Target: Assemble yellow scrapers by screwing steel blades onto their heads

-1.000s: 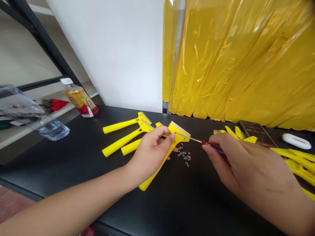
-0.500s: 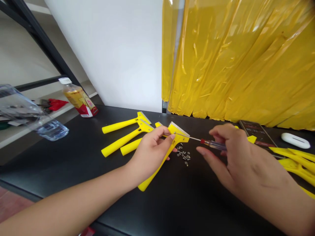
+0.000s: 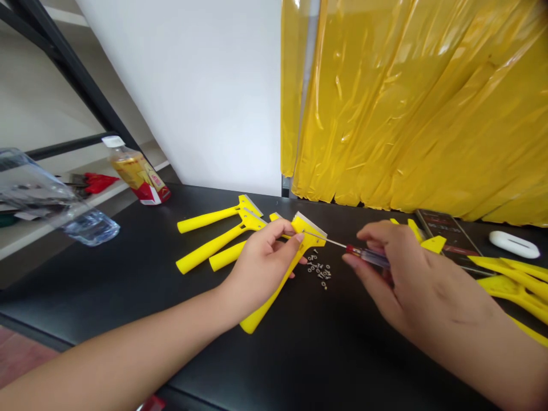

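Head view showed the left hand's grip (image 3: 257, 268) clamped on a yellow scraper (image 3: 272, 302), the right hand's grip (image 3: 432, 285) on a screwdriver (image 3: 369, 257), and a bottle of amber drink (image 3: 141, 177) near the desk's (image 3: 128, 279) far left corner.

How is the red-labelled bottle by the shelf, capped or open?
Capped: a white cap sits on the neck of the bottle.

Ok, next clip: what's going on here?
A person's left hand holds a yellow scraper near its head, while the right hand grips a screwdriver, its tip at that head beside the left thumb. Small metal fasteners lie loose on the black table between the hands, and more yellow scrapers lie to the left.
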### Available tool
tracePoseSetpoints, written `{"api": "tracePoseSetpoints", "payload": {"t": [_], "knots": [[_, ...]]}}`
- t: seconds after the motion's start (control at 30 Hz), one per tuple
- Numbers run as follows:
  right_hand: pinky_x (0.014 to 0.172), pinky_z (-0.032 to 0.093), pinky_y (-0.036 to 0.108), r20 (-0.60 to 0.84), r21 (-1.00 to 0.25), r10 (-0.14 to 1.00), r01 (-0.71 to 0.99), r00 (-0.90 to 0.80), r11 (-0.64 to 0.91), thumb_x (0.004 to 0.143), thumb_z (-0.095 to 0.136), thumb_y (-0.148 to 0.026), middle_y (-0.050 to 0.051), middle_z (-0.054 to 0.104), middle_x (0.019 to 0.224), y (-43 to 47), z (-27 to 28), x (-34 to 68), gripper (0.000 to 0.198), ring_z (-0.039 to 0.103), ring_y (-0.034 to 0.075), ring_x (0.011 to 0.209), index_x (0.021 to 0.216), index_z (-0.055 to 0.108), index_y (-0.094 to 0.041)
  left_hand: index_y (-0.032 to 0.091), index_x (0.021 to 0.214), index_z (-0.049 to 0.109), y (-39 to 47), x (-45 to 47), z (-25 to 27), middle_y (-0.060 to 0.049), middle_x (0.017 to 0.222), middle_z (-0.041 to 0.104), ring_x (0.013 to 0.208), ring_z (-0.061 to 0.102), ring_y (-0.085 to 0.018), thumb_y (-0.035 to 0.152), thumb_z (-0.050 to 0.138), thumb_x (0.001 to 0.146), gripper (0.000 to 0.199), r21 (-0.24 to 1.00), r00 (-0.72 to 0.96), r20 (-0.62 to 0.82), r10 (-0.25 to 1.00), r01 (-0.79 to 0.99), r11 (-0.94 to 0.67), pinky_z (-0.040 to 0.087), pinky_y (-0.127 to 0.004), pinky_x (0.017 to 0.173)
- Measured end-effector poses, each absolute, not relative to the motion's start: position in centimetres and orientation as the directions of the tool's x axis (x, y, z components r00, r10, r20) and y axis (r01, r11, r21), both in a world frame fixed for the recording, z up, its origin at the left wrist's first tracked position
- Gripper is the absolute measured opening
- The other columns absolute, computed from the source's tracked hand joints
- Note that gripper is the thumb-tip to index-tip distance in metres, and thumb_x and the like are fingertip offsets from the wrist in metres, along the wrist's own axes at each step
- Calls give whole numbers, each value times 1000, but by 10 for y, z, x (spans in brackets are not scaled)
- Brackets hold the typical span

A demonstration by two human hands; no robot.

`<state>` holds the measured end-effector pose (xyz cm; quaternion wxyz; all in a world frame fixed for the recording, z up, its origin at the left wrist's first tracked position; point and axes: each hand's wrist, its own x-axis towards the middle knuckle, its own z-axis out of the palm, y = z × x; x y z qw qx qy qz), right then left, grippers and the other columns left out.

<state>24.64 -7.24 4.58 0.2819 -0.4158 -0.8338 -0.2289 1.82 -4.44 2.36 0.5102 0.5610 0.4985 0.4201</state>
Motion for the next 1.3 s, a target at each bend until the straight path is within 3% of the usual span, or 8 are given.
{"api": "tracePoseSetpoints", "payload": {"t": [0.1, 0.57, 0.63, 0.7, 0.8, 0.87, 1.1, 1.3], "knots": [[40, 30, 33, 647, 197, 559, 822, -519, 535, 116, 42, -38, -2, 58, 61, -72, 45, 246, 37, 57, 17, 39, 85, 54, -23, 23, 97, 58, -45, 18, 22, 0, 89, 68, 82, 77, -20, 42, 67, 101, 22, 992, 150, -31, 988, 129, 12, 58, -23, 55], [48, 26, 33, 580, 155, 602, 800, -549, 580, 115, 45, -37, -2, 56, 67, -66, 30, 250, 33, 53, 16, 46, 85, 50, -24, 24, 98, 59, -44, 15, 19, 2, 88, 66, 82, 76, -19, 46, 65, 104, 24, 989, 137, 30, 990, 142, -49, 58, -23, 55], [50, 26, 32, 544, 11, 680, 814, -492, 581, 115, 46, -40, -4, 50, 63, -66, 28, 249, 37, 47, 15, 46, 81, 48, -25, 25, 100, 61, -45, 15, 18, 1, 90, 68, 83, 76, -19, 46, 65, 105, 22, 985, 134, 51, 990, 157, -72, 58, -23, 56], [51, 30, 30, 417, -326, 831, 793, -367, 514, 114, 46, -48, -5, 45, 61, -66, 27, 246, 43, 46, 14, 49, 77, 44, -25, 25, 103, 63, -45, 14, 17, 1, 92, 69, 83, 77, -19, 45, 64, 106, 20, 975, 130, 93, 987, 190, -117, 58, -24, 57], [45, 38, 26, -7, -861, 967, 494, -254, 124, 110, 45, -64, -7, 36, 62, -64, 28, 240, 55, 40, 12, 48, 72, 40, -25, 25, 109, 67, -44, 11, 15, -1, 93, 73, 82, 76, -19, 41, 62, 107, 17, 934, 130, 201, 971, 274, -230, 58, -25, 61], [38, 37, 23, -235, -964, 921, 195, -310, -180, 106, 51, -70, -8, 32, 62, -63, 30, 237, 58, 31, 10, 45, 71, 42, -24, 25, 112, 70, -42, 9, 14, -2, 94, 75, 82, 76, -19, 38, 63, 107, 15, 895, 136, 280, 950, 320, -310, 58, -27, 64], [32, 31, 15, -397, -784, 763, -243, -511, -571, 104, 64, -57, -10, 31, 62, -68, 38, 241, 48, 15, 6, 43, 75, 48, -22, 24, 111, 70, -45, 6, 16, -3, 92, 75, 80, 72, -19, 35, 63, 107, 14, 814, 141, 424, 894, 373, -445, 57, -28, 66], [41, 45, 19, -329, -811, 765, -249, -554, -529, 107, 60, -55, -10, 33, 65, -73, 49, 230, 45, 21, 6, 44, 78, 52, -21, 25, 120, 70, -42, 3, 29, -2, 95, 74, 80, 74, -18, 40, 67, 106, 21, 860, 145, 363, 920, 328, -391, 57, -25, 62]]}}
